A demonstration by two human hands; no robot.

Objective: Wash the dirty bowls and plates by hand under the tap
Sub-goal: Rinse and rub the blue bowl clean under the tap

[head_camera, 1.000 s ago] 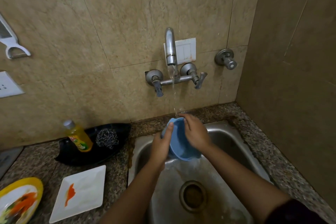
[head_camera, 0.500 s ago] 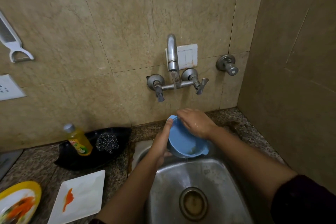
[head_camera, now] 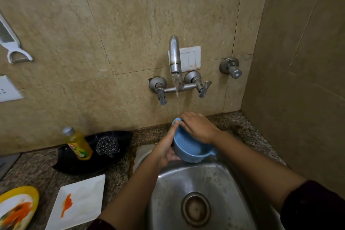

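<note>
A blue bowl point(head_camera: 188, 150) is held tilted over the steel sink point(head_camera: 220, 179), below the running tap point(head_camera: 175, 56). My left hand point(head_camera: 164, 150) grips the bowl from its left side, thumb lying up along the rim. My right hand point(head_camera: 197, 126) lies over the bowl's top rim, fingers reaching into it where the water stream lands. A square white plate point(head_camera: 80, 203) with an orange smear lies on the counter at the left. A yellow-rimmed plate point(head_camera: 16, 207) with food remains sits at the bottom left corner.
A black dish point(head_camera: 78, 162) on the granite counter holds a yellow soap bottle point(head_camera: 78, 144) and a steel scrubber point(head_camera: 107, 146). The sink drain point(head_camera: 196, 209) is in the basin's middle. A wall corner closes the right side. A peeler point(head_camera: 11, 45) hangs at the left.
The bowl has tipped from nearly upright to more level, its opening now facing up. My right hand moved from inside the bowl to its top rim. The view shifted downward.
</note>
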